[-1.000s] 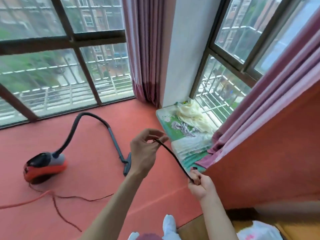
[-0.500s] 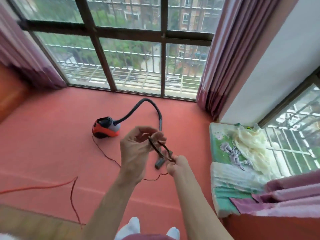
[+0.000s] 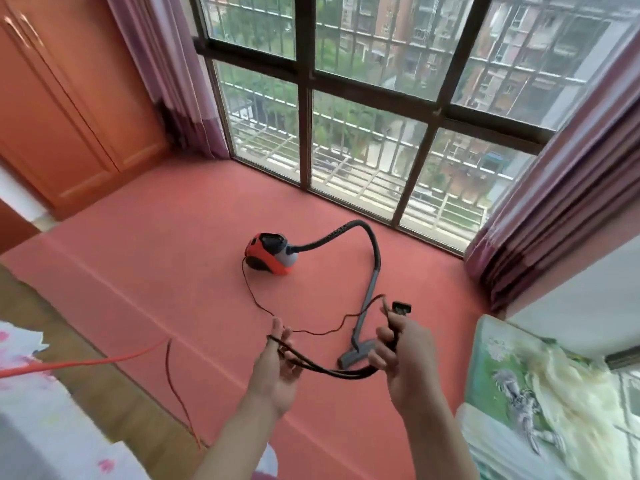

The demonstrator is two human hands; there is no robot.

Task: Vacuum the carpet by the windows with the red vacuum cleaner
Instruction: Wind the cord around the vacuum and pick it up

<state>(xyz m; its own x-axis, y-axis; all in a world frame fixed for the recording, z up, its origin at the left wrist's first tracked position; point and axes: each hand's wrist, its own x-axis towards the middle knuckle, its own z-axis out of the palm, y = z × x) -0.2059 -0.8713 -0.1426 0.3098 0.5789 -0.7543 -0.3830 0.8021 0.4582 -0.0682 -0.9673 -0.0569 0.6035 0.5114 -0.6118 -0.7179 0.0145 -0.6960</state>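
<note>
Head view: the red vacuum cleaner [image 3: 270,252] sits on the carpet [image 3: 156,244] near the middle of the frame, just short of the windows [image 3: 363,133] at 12 o'clock. Its hose [image 3: 349,230] arches toward 3 o'clock and runs down to the floor nozzle [image 3: 356,353] at 5 o'clock. Nearer, the right hand [image 3: 405,355] grips a folded black cord [image 3: 332,370], whose boxy end piece [image 3: 401,309] sticks up above the fist. The left hand [image 3: 277,372] lies palm up with fingers straight, the cord's loop draped across them.

vacuum cleaner [image 3: 272,252] on carpet [image 3: 173,258], before windows [image 3: 363,140]
</note>
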